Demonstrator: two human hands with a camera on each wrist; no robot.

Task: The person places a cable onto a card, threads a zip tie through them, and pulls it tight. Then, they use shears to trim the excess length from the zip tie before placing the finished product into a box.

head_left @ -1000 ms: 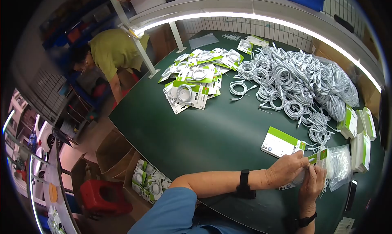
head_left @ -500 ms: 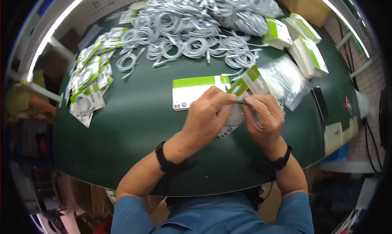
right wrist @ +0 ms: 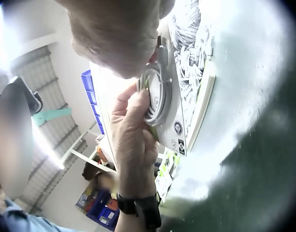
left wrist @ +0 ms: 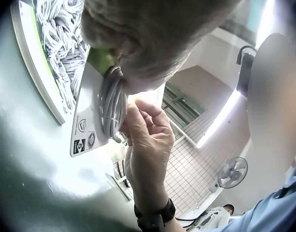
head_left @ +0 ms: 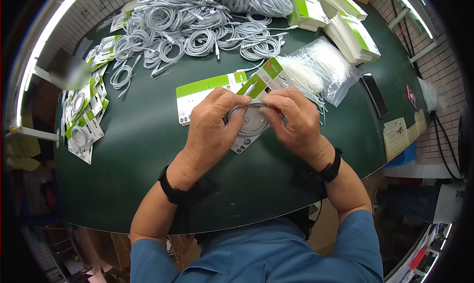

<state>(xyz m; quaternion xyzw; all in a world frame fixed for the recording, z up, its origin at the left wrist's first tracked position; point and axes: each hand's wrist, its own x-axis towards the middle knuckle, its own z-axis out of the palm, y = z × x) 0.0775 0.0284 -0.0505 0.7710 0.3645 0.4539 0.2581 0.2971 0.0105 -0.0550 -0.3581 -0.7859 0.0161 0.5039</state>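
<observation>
In the head view the left hand and the right hand pinch a coiled grey cable from its two sides. The coil lies against a green and white printed card, tilted between the hands. A pale cable plug shows on the card's green band. The left wrist view shows the coil flat on the card, with the right hand at its edge. From the right wrist, the left hand has its thumb on the coil.
A stack of cards lies just behind the left hand. Coiled cables are heaped at the back, beside card stacks. White ties in a clear bag and a phone lie right; carded cables lie left.
The head view has swung rightward and down, so the hands now appear near its middle. Both hands still hold the cable and card, the coil now facing up more plainly between them.
</observation>
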